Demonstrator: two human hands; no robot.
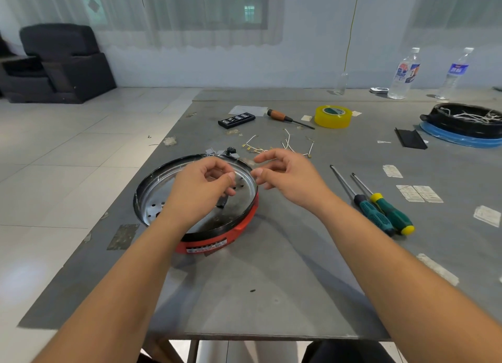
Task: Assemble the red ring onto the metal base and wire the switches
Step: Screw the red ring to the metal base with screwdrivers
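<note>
Nearest to us lay bare grey bench (271, 294), with our two forearms reaching out over it. Just beyond, left of middle, the metal base (173, 189) sat flat with the red ring (239, 233) already round its near and right edge, so the ring looked seated and the wiring was what remained, in our judgement. Our left hand (202, 190) hovered over the pan, fingers curled with thumb and fingertips drawn together; whether that grip pinched something small we could not tell. Our right hand (288, 174) hung just beside the far right rim, fingers loosely curled and apart, holding nothing we could see.

To the right lay two green-handled screwdrivers (385, 213) side by side. Just past the pan's far rim sat a small black switch (231, 151), and near it a scatter of short white wires (285, 145) with brass ends. Those wires looked light and springy, the terminals small and easily bent, so we judged each was best pinched close behind its brass end. The pan looked stiff, thin and slick, best steadied by the red ring.

Farther off were a bit case (236, 119), a wooden-handled screwdriver (288, 117), yellow tape (333, 116), and two water bottles (404, 74).
</note>
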